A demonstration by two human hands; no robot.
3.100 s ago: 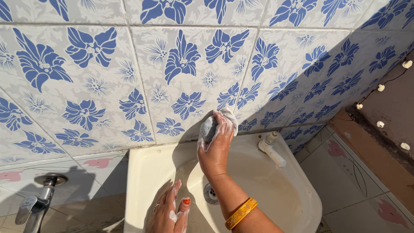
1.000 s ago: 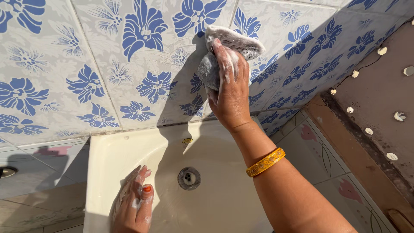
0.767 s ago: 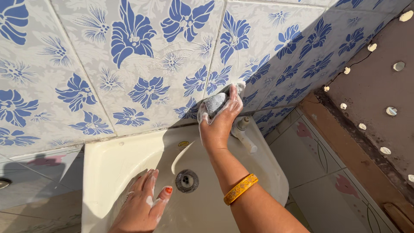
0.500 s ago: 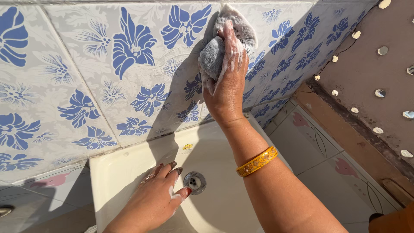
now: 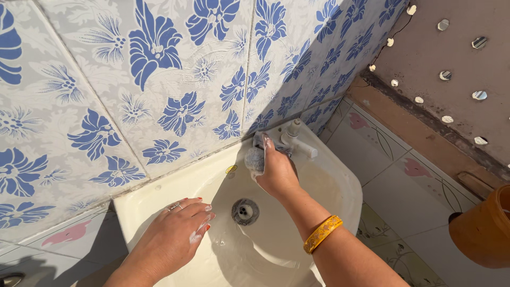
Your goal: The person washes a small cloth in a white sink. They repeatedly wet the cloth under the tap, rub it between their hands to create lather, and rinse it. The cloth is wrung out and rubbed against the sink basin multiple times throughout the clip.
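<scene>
Head view: a soapy grey sponge (image 5: pixel 255 158) is clamped in the right hand (image 5: pixel 276 171), behind the drain (image 5: pixel 245 211), beside the tap (image 5: pixel 297 141). It is judged soft, light, slippery; a full-palm grasp is advised. The left hand (image 5: pixel 172 238) lies flat, fingers together, left of the drain.

1 label seen: small oval yellow sticker (image 5: pixel 230 169) on the cream basin (image 5: pixel 340 183) rear wall, just above drain (image 5: pixel 245 211).

Single head view, steeply down, close over washbasin (image 5: pixel 340 183)
</scene>
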